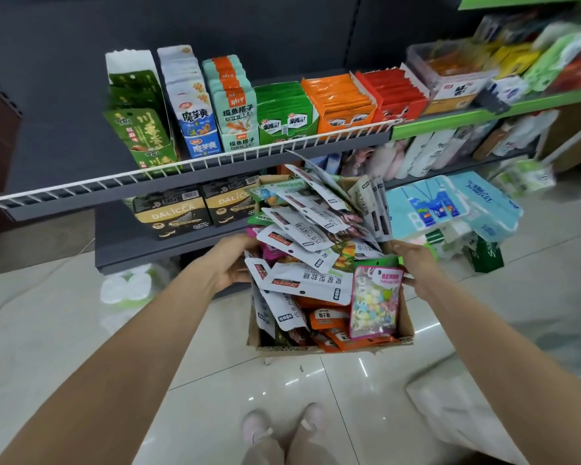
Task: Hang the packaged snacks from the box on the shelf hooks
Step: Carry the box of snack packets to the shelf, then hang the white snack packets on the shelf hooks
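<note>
A brown cardboard box heaped with packaged snacks hangs in front of me above the floor. White packets, orange packets and a pink-edged clear bag of pastel candy lie on top. My left hand grips the box's left side, its fingers partly hidden behind packets. My right hand grips the right side by the candy bag. No shelf hooks are visible.
A dark shelf with a white wire rail holds display boxes of snacks just beyond the box. Below it stand black DALICCA boxes. Tissue packs lie on the floor at right. My feet stand on glossy tiles.
</note>
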### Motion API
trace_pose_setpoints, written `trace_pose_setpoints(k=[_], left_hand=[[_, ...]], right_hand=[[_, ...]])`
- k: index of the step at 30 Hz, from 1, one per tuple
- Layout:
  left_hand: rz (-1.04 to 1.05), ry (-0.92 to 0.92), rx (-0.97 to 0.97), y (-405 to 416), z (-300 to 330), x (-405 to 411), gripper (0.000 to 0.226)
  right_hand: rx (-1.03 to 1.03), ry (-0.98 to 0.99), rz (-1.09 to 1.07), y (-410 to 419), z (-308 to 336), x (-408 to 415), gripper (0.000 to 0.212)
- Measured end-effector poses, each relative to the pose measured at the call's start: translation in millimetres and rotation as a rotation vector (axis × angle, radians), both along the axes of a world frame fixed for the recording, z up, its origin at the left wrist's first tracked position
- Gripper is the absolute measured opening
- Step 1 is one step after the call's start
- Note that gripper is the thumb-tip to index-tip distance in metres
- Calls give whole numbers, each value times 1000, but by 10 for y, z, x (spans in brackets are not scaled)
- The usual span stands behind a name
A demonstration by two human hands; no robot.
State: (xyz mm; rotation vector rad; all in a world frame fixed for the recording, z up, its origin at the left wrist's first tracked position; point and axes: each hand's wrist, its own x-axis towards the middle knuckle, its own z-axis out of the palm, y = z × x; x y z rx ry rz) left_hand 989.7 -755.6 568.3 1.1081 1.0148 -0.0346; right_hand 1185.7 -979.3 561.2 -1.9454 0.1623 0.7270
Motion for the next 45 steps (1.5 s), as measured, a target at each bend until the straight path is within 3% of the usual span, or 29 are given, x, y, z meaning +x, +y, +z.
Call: trace_pose_setpoints(k=[9, 12, 17, 19, 23, 26, 31, 35, 40, 42, 45], left_hand=[[91, 82, 24, -183, 102, 130, 22], [162, 144, 132, -191, 124, 172, 25], [126, 204, 666, -135, 261, 193, 36], [85, 94, 897, -137, 414, 188, 32], [-246, -114, 1203, -146, 673, 264, 33], [-537, -55, 1338, -84, 762, 384, 50], [-736, 88, 1298, 87, 725, 556, 57], [-654, 11, 1240, 139, 778, 625, 54], [-505, -75, 1152, 121, 913, 653, 42], [-458, -114, 1109, 112, 935, 654, 42], [-392, -142, 1075, 77, 975, 703, 52]], right_hand=[[-103, -101, 106, 114, 95, 68, 34], [-165, -207, 166, 145, 183, -40, 39], [-250, -465, 295, 176, 396, -223, 46], [-277, -579, 363, 228, 503, -269, 46], [-191, -656, 529, 385, 709, -363, 45], [-142, -685, 634, 583, 798, -391, 48], [-175, -662, 824, 919, 868, -333, 73], [-239, -709, 893, 1050, 894, -275, 64], [-195, -957, 605, 1010, 876, -136, 21], [-67, -877, 428, 932, 937, -81, 9], [192, -661, 282, 805, 1079, -19, 10]])
